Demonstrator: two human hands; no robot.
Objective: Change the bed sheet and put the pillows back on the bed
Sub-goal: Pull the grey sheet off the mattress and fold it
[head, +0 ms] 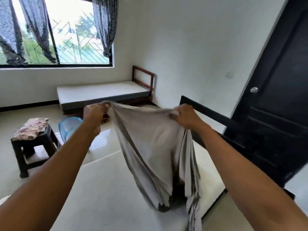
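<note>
Both hands, left hand point(93, 112) and right hand point(184, 116), gripped the grey sheet point(155, 147) edge, raised over the bare mattress point(103, 189) to spread it.

Both arms are bare and stretched forward, rising from the lower corners of the view and drawing closer together toward the hands. The left forearm point(58, 164) crosses the mattress's point(108, 189) left edge; the right forearm point(241, 164) lies over its right edge. Both hands are raised to about the same height, above the mattress's far end and apart from each other. The left hand point(93, 114) shows its back to the camera, fingers curled into a fist round the top edge of the grey sheet point(150, 139). The right hand point(185, 116) is turned knuckles up — its fingers pinch the same edge, bunched beneath them. The wrists are nearly straight — the left bent slightly inward.
</note>
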